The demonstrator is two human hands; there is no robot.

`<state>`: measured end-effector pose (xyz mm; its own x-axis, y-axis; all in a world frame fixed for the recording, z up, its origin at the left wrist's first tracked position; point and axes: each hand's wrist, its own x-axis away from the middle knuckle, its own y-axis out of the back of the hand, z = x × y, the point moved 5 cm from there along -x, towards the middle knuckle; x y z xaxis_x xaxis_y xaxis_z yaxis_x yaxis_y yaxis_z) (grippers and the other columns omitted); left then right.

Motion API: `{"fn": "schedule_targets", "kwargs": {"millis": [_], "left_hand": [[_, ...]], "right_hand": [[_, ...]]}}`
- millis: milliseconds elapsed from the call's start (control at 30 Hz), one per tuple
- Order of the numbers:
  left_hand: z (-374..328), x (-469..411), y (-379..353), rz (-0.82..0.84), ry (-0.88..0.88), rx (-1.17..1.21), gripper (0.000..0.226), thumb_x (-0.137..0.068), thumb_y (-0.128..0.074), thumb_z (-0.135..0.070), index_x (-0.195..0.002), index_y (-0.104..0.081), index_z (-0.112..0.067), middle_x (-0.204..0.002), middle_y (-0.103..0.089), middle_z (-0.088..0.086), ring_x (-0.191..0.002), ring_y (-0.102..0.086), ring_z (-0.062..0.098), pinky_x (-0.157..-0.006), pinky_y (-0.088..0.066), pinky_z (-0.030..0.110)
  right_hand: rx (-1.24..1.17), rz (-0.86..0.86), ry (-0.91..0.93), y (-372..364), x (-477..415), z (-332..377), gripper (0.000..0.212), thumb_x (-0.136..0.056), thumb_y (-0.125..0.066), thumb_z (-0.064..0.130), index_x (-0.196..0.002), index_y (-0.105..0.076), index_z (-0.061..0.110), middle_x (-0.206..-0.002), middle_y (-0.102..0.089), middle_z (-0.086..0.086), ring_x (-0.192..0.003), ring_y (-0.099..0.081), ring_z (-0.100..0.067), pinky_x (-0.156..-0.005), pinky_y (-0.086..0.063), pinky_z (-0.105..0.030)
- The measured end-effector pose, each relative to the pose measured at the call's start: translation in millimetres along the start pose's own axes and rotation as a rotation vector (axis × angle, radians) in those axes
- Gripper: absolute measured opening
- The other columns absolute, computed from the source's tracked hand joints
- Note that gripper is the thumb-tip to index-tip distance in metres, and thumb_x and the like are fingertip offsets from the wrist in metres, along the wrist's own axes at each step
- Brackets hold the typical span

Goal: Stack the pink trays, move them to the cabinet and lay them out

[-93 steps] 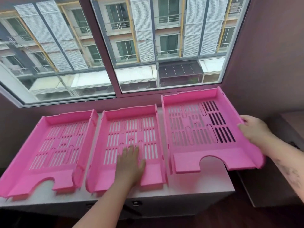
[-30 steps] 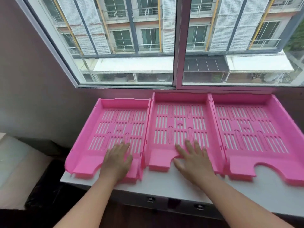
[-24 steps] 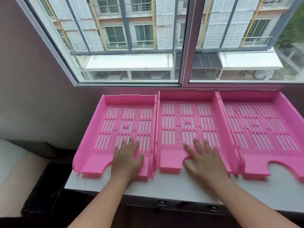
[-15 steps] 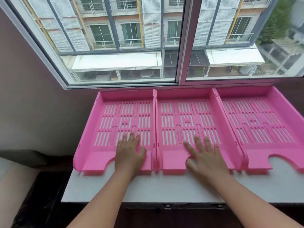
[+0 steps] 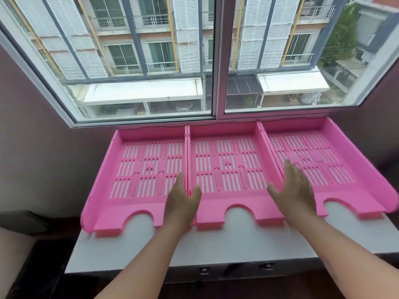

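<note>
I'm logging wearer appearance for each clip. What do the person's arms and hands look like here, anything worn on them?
Both forearms are bare, with no sleeves in view. The left hand and right hand wear no gloves, and no rings, watch or bracelet can be seen. No markings are visible on the forearms.

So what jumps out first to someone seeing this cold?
Three bright pink trays side by side on the white cabinet top under the window: left tray, middle tray, right tray. Next, the left hand sits over the left-middle seam, and the right hand over the middle-right seam.
</note>
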<state>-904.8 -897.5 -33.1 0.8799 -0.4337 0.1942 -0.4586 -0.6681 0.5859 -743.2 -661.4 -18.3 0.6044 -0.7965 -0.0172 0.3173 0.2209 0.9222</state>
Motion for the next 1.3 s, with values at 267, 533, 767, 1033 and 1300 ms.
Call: {"fn": "schedule_targets", "kwargs": {"millis": [267, 533, 767, 1033, 1300], "left_hand": [[5.7, 9.4, -16.1, -0.045, 0.046, 0.11, 0.066, -0.103, -0.044, -0.009, -0.16, -0.013, -0.021, -0.166, -0.021, 0.0, -0.152, -0.022, 0.022, -0.107, -0.02, 0.022], [-1.4, 15.9, -12.7, -0.033, 0.052, 0.059, 0.067, -0.104, -0.045, -0.012, -0.16, -0.01, -0.021, -0.165, -0.021, 0.001, -0.13, -0.051, 0.013, -0.097, -0.035, 0.01], [0.3, 39.1, -25.7, -0.165, 0.041, -0.016, 0.064, -0.104, -0.042, -0.009, -0.16, -0.011, -0.017, -0.164, -0.027, 0.009, -0.149, -0.029, 0.029, -0.111, -0.032, 0.032], [-4.3, 37.7, -30.2, -0.146, 0.074, -0.112, 0.06, -0.105, -0.035, -0.008, -0.16, -0.009, -0.014, -0.166, -0.021, 0.008, -0.15, -0.025, 0.027, -0.111, -0.025, 0.027], [7.8, 67.2, -9.2, -0.178, -0.092, -0.529, 0.07, -0.095, -0.06, -0.033, -0.152, -0.028, -0.006, -0.152, -0.044, 0.014, -0.141, -0.041, 0.03, -0.111, -0.042, 0.046]], "right_hand": [[-0.374, 0.075, -0.181, -25.9, 25.6, -27.4, 0.06, -0.102, -0.043, 0.018, -0.155, -0.016, 0.02, -0.137, -0.057, -0.02, -0.073, -0.065, -0.026, -0.059, -0.058, -0.038], [-0.411, 0.183, -0.12, -20.5, 22.3, -31.1, 0.061, -0.103, -0.041, 0.023, -0.156, -0.01, 0.024, -0.136, -0.056, -0.019, -0.056, -0.061, -0.019, -0.044, -0.046, -0.028], [-0.29, 0.151, -0.053, -27.3, 26.9, -44.2, 0.065, -0.1, -0.043, 0.029, -0.154, -0.006, 0.029, -0.089, -0.062, -0.011, -0.072, -0.061, -0.026, -0.056, -0.048, -0.034], [-0.295, 0.176, -0.015, -30.1, 23.2, -48.6, 0.066, -0.102, -0.041, 0.027, -0.155, -0.002, 0.028, -0.112, -0.066, -0.019, -0.088, -0.065, -0.032, -0.065, -0.051, -0.038], [-0.149, 0.291, 0.209, -1.2, 38.9, -44.1, 0.077, -0.098, -0.05, 0.032, -0.157, -0.001, 0.025, -0.165, -0.014, -0.004, -0.148, -0.025, -0.027, -0.113, -0.035, -0.046]]}}
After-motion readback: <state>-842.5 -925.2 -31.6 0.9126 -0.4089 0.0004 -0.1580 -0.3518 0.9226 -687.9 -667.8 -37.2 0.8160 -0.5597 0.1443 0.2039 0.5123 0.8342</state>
